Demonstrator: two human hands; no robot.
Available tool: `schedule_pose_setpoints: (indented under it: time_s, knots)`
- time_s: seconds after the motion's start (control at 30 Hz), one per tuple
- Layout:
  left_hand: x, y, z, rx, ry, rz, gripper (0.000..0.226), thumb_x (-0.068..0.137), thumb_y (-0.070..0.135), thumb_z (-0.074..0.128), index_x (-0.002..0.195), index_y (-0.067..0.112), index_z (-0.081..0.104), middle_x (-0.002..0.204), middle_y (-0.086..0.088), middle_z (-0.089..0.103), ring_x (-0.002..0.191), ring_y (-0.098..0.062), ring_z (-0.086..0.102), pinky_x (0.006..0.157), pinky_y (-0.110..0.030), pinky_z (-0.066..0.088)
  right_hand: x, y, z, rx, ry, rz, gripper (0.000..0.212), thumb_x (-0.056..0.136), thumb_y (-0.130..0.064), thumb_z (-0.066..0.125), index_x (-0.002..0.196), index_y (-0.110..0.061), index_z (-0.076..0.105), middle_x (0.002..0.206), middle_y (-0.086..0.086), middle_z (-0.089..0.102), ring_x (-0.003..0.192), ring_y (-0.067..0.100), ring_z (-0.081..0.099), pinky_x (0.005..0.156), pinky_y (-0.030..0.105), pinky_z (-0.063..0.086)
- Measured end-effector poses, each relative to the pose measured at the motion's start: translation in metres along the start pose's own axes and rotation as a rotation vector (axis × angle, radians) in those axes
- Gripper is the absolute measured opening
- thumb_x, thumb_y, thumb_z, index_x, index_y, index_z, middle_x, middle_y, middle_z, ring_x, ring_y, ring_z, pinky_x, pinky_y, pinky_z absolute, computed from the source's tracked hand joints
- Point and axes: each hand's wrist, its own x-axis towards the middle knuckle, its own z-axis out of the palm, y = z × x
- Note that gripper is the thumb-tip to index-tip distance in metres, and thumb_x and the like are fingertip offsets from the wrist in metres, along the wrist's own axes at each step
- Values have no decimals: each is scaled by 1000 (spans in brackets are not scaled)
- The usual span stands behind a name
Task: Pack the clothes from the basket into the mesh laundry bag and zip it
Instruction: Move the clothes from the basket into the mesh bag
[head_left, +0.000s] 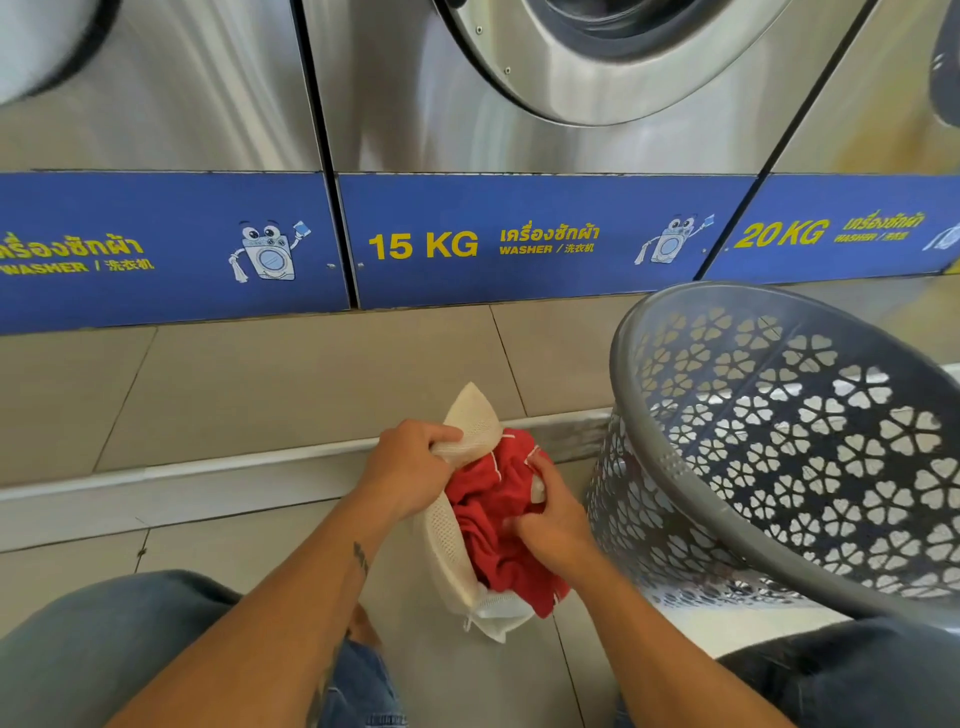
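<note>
Mesh laundry bag (451, 548): white, on the tiled floor (260, 395) between the person's knees, mouth gaping and unzipped, one corner poking up at its far end.
Left hand (410, 467): on the bag's left side, fingers curled round the rim of the bag, holding the mouth up and open.
Red garment (493, 519): bunched in the bag's mouth, partly inside, with a fold spilling over the near edge of the bag.
Right hand (556, 519): at the bag's right side, fingers bent into the red cloth and gripping it.
Basket (621, 358): grey plastic with flower-shaped cut-outs, just right of the bag, tipped so its opening faces up and toward the bag; whether its wall touches the bag I cannot tell.
Washer (467, 104): steel-fronted, behind the bag, up a low step, its blue panel (519, 280) marked "15 KG".
Jeans (104, 649): blue denim legs on either side of the bag, nearest the viewer.
</note>
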Motion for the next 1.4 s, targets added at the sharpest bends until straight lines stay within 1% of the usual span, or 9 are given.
schedule_pose_setpoints:
  time_s: [0.17,0.3,0.4,0.53,0.77,0.9,1.1,1.23,1.4]
  knots:
    - [3,-3,2,-89,53,-15,50,81,-1,53,118,27,72,129,0,65,104,-29,66,86,-34,54,-9,-25,24,-365,213,-405,38,76,-10,54,106,-31,66,99,-8,67,91,18,61,76,40,53]
    - [6,-6,-5,-187,130,-22,48,79,-2,53,110,27,75,120,1,69,86,-13,66,72,-24,54,-15,-37,37,-287,167,-582,37,79,-5,57,104,-30,71,102,-10,70,93,10,59,77,28,49]
    - [5,-6,-8,-171,100,-2,43,82,-1,55,105,27,77,118,4,70,101,-12,65,87,-25,52,-8,-30,35,-253,-139,-453,43,90,-14,53,129,-31,61,125,-8,65,108,4,54,97,24,44]
    - [5,-7,-1,-102,40,50,46,87,-4,50,108,27,76,118,1,71,99,-24,66,70,-19,48,28,1,29,-326,-252,-175,79,84,-37,44,156,-48,14,162,-8,32,142,19,40,119,44,33]
    - [20,-17,12,46,44,92,44,86,14,49,117,39,68,128,-1,64,84,-29,67,72,-28,53,55,5,4,-251,-68,-136,64,83,-26,54,146,-32,44,134,-3,61,122,24,58,104,41,47]
    - [13,-8,22,211,-108,161,64,85,24,64,145,34,43,150,7,39,133,-16,42,109,-31,36,47,2,-8,-232,23,-127,59,77,-37,59,133,-22,47,122,-5,60,110,17,60,96,40,52]
    - [-16,-16,25,445,-270,96,108,70,16,67,152,47,4,158,11,-5,138,-31,31,105,-43,41,28,-18,-33,-417,-254,-24,52,77,-35,68,127,-26,56,113,-2,64,108,20,60,94,37,50]
    - [-22,-25,17,422,-210,133,100,74,15,64,151,47,11,153,6,12,126,-33,46,102,-40,43,2,-25,-38,-774,-466,65,114,54,-47,82,151,-38,24,145,3,46,128,29,51,108,47,46]
    - [-29,-20,11,374,-234,155,92,79,2,55,153,42,16,159,7,15,141,-26,31,112,-36,35,-27,-11,-24,-951,-304,-62,83,92,-30,59,158,-30,10,143,15,51,122,37,57,99,40,46]
